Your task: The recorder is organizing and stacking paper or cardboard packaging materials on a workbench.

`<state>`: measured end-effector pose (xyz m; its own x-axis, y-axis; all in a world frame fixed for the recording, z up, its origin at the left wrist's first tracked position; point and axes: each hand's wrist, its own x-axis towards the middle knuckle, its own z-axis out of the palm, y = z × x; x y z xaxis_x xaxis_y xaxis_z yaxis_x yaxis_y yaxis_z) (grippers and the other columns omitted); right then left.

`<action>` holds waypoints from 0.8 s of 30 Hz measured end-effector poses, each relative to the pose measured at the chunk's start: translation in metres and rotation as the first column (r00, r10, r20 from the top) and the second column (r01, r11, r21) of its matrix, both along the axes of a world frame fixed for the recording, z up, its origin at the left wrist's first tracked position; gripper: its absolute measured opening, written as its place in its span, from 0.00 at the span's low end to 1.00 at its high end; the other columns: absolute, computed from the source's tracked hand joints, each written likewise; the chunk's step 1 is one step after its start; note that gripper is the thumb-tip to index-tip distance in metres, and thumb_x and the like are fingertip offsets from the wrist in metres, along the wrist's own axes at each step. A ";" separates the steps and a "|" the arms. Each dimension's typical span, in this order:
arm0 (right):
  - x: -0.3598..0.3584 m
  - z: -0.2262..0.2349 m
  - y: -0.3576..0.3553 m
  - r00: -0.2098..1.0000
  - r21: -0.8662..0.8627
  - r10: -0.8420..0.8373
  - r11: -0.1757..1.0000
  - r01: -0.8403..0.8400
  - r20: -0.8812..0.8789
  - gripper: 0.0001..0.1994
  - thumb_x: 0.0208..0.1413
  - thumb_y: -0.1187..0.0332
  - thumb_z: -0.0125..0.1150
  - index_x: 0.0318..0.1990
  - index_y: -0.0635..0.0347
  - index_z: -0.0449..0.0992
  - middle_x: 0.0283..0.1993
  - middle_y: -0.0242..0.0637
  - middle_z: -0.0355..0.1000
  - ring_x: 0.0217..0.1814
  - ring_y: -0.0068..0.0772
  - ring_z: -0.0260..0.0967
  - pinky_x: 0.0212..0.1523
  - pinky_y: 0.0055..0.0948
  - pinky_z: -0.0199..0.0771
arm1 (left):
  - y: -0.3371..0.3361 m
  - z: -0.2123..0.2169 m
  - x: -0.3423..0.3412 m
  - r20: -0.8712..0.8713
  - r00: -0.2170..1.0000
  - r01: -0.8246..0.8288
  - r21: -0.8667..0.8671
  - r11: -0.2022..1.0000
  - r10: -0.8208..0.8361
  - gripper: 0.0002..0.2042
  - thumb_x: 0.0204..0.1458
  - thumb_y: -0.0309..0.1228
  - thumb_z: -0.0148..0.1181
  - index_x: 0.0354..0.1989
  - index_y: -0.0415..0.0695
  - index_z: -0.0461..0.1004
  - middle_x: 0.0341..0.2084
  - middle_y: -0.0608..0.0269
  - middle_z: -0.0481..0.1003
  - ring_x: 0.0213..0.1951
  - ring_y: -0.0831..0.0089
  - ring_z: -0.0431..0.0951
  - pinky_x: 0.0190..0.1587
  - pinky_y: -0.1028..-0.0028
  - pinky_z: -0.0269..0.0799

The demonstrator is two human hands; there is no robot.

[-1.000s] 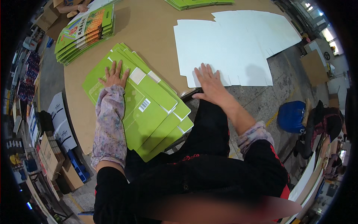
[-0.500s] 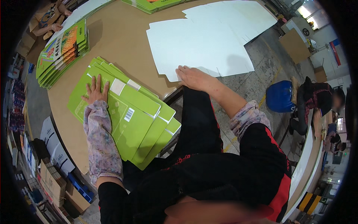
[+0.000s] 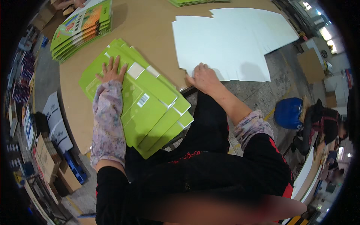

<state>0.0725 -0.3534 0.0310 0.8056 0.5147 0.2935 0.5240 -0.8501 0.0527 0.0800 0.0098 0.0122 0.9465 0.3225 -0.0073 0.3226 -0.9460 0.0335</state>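
Note:
My left hand [image 3: 111, 69] lies flat with fingers spread on a fanned stack of flattened green cartons [image 3: 150, 108] that overhangs the near edge of the brown table [image 3: 150, 37]. My right hand [image 3: 202, 77] rests at the table edge on the near corner of a pile of white sheets [image 3: 228, 41], fingers curled onto the lowest sheet. It is unclear whether it pinches a sheet. Both forearms wear floral sleeve covers.
A second stack of green and orange printed cartons [image 3: 80, 30] lies at the far left of the table. More green cartons [image 3: 195, 2] sit at the far edge. A blue bin [image 3: 288, 112] and a seated person [image 3: 324, 125] are on the right. Cardboard boxes [image 3: 48, 161] crowd the floor on the left.
The view has shifted and swung back. My left hand stays pressed on the green cartons. My right hand stays at the near corner of the white sheets.

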 end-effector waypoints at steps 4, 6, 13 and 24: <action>0.013 0.014 -0.009 0.991 -0.014 0.130 0.991 -0.130 -0.025 0.09 0.51 0.69 0.50 0.24 0.67 0.70 0.20 0.47 0.68 0.26 0.44 0.69 0.25 0.37 0.73 | 0.006 -0.004 -0.002 -0.019 1.000 0.016 -0.041 0.999 -0.017 0.31 0.51 0.65 0.34 0.65 0.75 0.45 0.67 0.79 0.43 0.68 0.63 0.40 0.61 0.37 0.28; 0.018 0.043 -0.013 0.992 0.113 0.003 0.993 0.011 -0.127 0.06 0.51 0.72 0.49 0.26 0.66 0.68 0.20 0.50 0.68 0.24 0.46 0.70 0.25 0.40 0.72 | 0.007 -0.005 -0.002 -0.031 0.999 -0.008 0.001 1.000 0.008 0.31 0.51 0.64 0.34 0.65 0.75 0.45 0.67 0.80 0.43 0.68 0.63 0.40 0.61 0.37 0.29; -0.038 0.157 0.009 0.973 0.853 0.211 0.521 -0.037 -0.087 0.11 0.58 0.66 0.47 0.35 0.67 0.69 0.22 0.54 0.65 0.24 0.56 0.67 0.26 0.39 0.66 | -0.002 0.003 -0.001 -0.033 0.999 -0.011 0.014 1.000 0.011 0.30 0.52 0.64 0.34 0.65 0.75 0.45 0.67 0.81 0.42 0.68 0.62 0.40 0.61 0.36 0.29; -0.076 0.039 0.106 0.718 0.804 0.541 -0.122 0.582 -0.437 0.13 0.61 0.68 0.45 0.49 0.65 0.66 0.42 0.37 0.69 0.40 0.29 0.68 0.41 0.26 0.69 | 0.095 -0.058 0.015 0.138 0.982 -0.009 -0.649 0.760 0.129 0.29 0.54 0.56 0.41 0.63 0.61 0.51 0.65 0.71 0.48 0.65 0.63 0.48 0.59 0.43 0.42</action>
